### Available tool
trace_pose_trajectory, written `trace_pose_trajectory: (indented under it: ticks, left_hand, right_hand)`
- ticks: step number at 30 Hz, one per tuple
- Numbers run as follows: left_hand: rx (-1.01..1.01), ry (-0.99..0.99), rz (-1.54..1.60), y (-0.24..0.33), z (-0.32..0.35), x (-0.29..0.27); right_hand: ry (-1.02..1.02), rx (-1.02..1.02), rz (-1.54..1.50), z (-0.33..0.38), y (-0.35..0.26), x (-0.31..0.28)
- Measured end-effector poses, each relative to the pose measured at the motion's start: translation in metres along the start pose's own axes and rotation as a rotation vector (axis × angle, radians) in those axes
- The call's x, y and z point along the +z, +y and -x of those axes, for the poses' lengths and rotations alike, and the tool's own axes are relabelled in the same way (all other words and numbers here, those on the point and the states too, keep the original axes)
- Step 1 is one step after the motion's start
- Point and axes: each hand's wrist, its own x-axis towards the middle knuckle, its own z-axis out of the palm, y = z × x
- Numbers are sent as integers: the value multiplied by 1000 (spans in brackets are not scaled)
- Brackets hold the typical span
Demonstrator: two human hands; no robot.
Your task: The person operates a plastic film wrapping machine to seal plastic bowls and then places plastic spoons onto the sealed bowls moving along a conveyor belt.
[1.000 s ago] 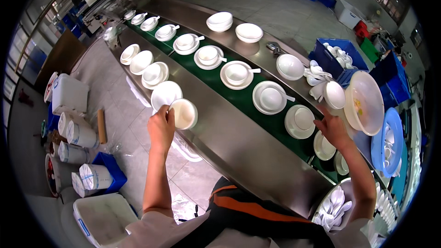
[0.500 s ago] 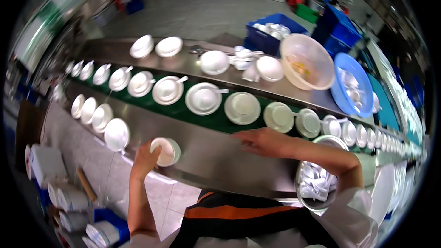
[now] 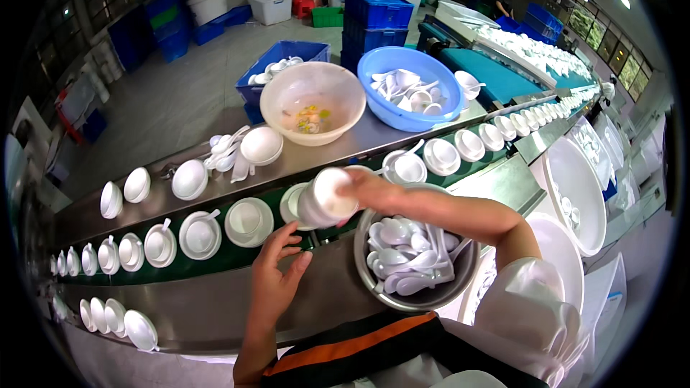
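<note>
My right hand (image 3: 368, 191) is shut on a short stack of white cups (image 3: 327, 200), held tilted just above the green conveyor belt (image 3: 215, 260). Under the stack lies a white saucer (image 3: 290, 201) on the belt. My left hand (image 3: 277, 276) is open over the steel ledge, with its fingertips close below the stack and nothing in it. A steel bowl (image 3: 374, 291) full of white spoons (image 3: 406, 255) sits under my right forearm. Saucers holding cups (image 3: 248, 219) ride the belt in a row, some with spoons.
A beige basin (image 3: 313, 100) and a blue basin (image 3: 410, 86) of spoons stand on the far steel shelf, beside upturned white bowls (image 3: 260, 145). Blue crates (image 3: 377, 11) stand behind. Large white basins (image 3: 575, 187) sit at my right. Another person (image 3: 507, 0) stands far off.
The view has swung to the right along the belt. My left hand no longer holds the single white cup. My right hand now grips a stack of cups over the belt.
</note>
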Motion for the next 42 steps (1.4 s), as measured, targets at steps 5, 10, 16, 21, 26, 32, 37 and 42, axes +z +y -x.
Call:
trace_pose_trajectory:
  ticks: [5, 10, 16, 21, 26, 32, 37, 42]
  left_hand:
    - [-37, -140, -107, 1, -9, 54]
    - [297, -412, -420, 26, -27, 107]
    - [260, -833, -778, 4, -35, 135]
    - [247, -886, -872, -7, -38, 152]
    - [242, -972, -788, -14, -40, 159]
    - [217, -992, -528, -11, -42, 140]
    - [-240, -651, -379, 31, -88, 138]
    - [-374, -193, -195, -33, -137, 148]
  right_hand:
    - [456, -292, -26, -8, -50, -148]
    - [729, -194, -3, -19, -50, -237]
    - [267, -440, 578, 49, -40, -197]
    - [-365, -435, 1341, 156, -1, -138]
    - [-368, -428, 1725, 204, 29, -129]
    - [12, -335, 1386, 203, -22, -166]
    - [579, -483, 1219, 142, -29, -275]
    - [513, -358, 1417, 78, 20, -347]
